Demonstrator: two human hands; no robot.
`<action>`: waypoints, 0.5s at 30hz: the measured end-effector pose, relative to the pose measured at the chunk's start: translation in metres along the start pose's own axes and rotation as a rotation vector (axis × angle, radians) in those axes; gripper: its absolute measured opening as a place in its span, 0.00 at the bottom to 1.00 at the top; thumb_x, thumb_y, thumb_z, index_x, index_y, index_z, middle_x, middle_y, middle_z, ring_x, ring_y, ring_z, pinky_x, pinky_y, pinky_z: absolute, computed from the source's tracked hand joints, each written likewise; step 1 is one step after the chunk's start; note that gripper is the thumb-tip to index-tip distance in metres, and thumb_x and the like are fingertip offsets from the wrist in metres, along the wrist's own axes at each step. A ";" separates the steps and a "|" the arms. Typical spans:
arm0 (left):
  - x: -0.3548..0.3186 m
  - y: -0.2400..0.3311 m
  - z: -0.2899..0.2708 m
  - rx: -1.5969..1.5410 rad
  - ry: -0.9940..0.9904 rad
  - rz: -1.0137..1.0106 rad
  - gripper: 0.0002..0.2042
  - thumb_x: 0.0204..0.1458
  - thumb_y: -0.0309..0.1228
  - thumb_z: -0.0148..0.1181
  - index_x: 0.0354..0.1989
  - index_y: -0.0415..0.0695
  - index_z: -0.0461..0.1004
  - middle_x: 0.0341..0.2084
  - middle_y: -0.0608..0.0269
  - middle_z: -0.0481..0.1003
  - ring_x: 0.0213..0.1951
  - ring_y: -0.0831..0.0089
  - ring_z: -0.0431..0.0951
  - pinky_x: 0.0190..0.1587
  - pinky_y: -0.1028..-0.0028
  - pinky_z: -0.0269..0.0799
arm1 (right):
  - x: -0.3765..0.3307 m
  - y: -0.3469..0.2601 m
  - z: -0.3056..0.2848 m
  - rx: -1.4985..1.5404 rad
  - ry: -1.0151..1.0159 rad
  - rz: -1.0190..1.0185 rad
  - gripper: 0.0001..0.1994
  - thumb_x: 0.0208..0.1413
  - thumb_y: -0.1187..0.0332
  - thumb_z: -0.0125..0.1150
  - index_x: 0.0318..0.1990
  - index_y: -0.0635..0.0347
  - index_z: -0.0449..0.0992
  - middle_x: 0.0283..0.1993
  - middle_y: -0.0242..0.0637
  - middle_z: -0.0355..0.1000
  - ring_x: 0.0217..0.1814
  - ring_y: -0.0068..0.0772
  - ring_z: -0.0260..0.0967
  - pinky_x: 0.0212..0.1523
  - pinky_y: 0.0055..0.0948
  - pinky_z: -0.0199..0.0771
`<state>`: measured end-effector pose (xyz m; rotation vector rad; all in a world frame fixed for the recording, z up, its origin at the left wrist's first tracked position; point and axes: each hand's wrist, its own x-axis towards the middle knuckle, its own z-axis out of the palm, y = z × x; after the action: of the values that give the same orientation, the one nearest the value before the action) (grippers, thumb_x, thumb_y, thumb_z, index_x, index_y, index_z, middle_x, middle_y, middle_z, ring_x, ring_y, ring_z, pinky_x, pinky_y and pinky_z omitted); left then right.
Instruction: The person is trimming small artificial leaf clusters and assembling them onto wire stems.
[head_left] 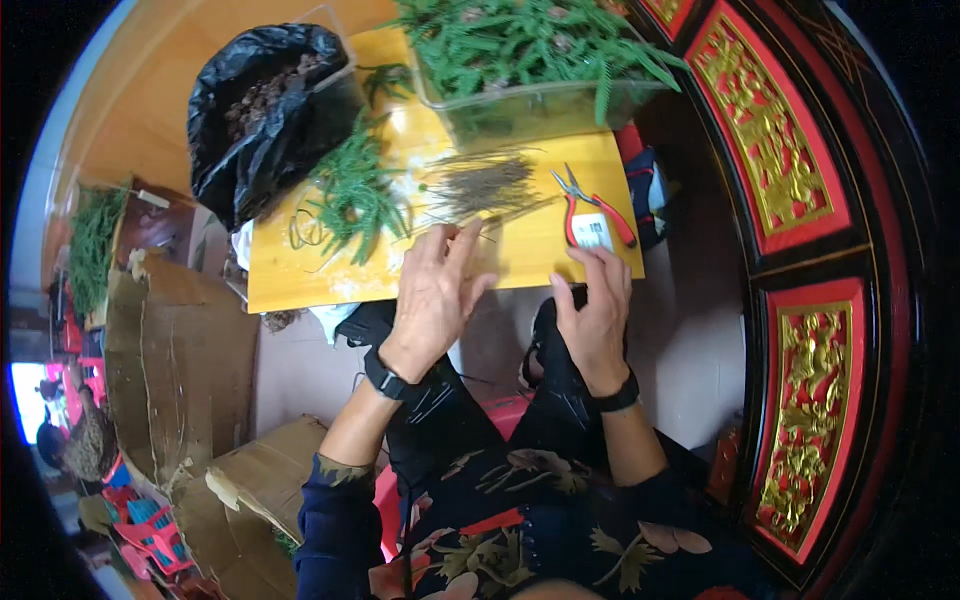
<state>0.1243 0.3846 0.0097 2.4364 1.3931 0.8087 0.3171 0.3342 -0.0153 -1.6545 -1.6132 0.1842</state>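
Note:
My left hand (432, 292) is at the near edge of a yellow board (285, 282), fingers stretched toward a pile of thin brown stem-like wires (485, 185). Its thumb stands apart, and I see nothing held in it. My right hand (597, 325) hovers at the board's near right edge with thumb and fingers apart, close to a small white labelled item (591, 232). Around that item lie pliers with red handles (625, 225), their jaws pointing away from me. Left of the wires is a heap of green artificial sprigs (355, 195), beside a loose coil of thin wire (305, 230).
A clear plastic box (480, 125) full of green sprigs stands at the board's back. Back left, a black plastic bag (215, 150) holds small brown pieces. Cardboard (180, 370) is on my left; a red and gold carved panel (808, 420) stands on my right.

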 end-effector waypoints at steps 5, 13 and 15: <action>0.018 -0.057 -0.064 0.312 0.295 0.022 0.15 0.40 0.24 0.63 0.39 0.43 0.72 0.39 0.55 0.70 0.44 0.56 0.69 0.44 0.62 0.64 | -0.017 0.014 -0.001 -0.042 -0.043 0.012 0.18 0.44 0.75 0.65 0.45 0.62 0.71 0.48 0.45 0.64 0.53 0.49 0.60 0.54 0.39 0.60; 0.052 -0.206 -0.152 0.737 0.305 -0.121 0.25 0.41 0.29 0.63 0.52 0.43 0.66 0.46 0.55 0.70 0.50 0.57 0.69 0.48 0.61 0.65 | -0.015 0.001 -0.008 -0.083 -0.092 -0.045 0.21 0.43 0.77 0.64 0.47 0.62 0.68 0.50 0.47 0.62 0.55 0.51 0.58 0.55 0.41 0.61; 0.062 -0.210 -0.152 0.849 0.153 -0.262 0.21 0.41 0.29 0.62 0.47 0.43 0.68 0.42 0.57 0.71 0.46 0.57 0.71 0.46 0.60 0.66 | -0.012 0.007 -0.011 -0.092 -0.128 -0.054 0.22 0.42 0.78 0.64 0.48 0.62 0.68 0.50 0.47 0.62 0.55 0.51 0.58 0.55 0.41 0.62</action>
<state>-0.0887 0.5356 0.0636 2.6595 2.4398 0.3755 0.3270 0.3196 -0.0166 -1.6960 -1.7840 0.1937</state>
